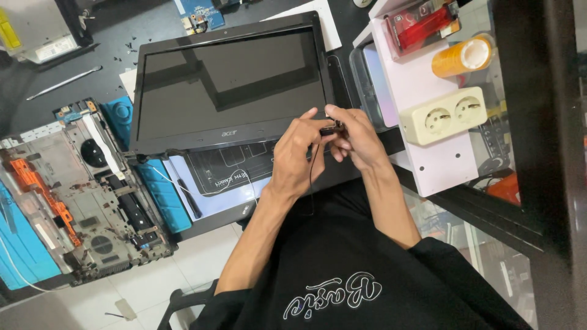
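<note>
- Left hand [298, 156]: raised over the front edge of the table [116, 36]; its fingers [309, 116] are pinched on a small black part [330, 129] from the left.
- Right hand [356, 137]: touching the left hand; its fingers [333, 111] grip the same small black part from the right and above.
- Small black part: held between both hands, just below the lower right corner of the laptop screen panel [232, 82]. A thin dark cable [310, 177] hangs down from it over the person's lap.
- Laptop screen panel: black, glossy, detached, lying flat on the dark table with its bezel toward the person.
- Laptop base chassis [85, 195]: opened, grey, with orange parts and round vents; it sits left of the panel, partly over blue blocks [159, 192].
- Thin metal pry tool [64, 82]: lies on the table, upper left, near scattered small screws [131, 44].
- Blue circuit board [202, 13]: at the far edge, behind the panel.
- White shelf board [428, 140]: right of the hands; carries a cream double socket [451, 114], an orange tape roll [463, 57] and a red packet [422, 24].
- Floor [195, 256]: pale tiles, visible below the table edge.
</note>
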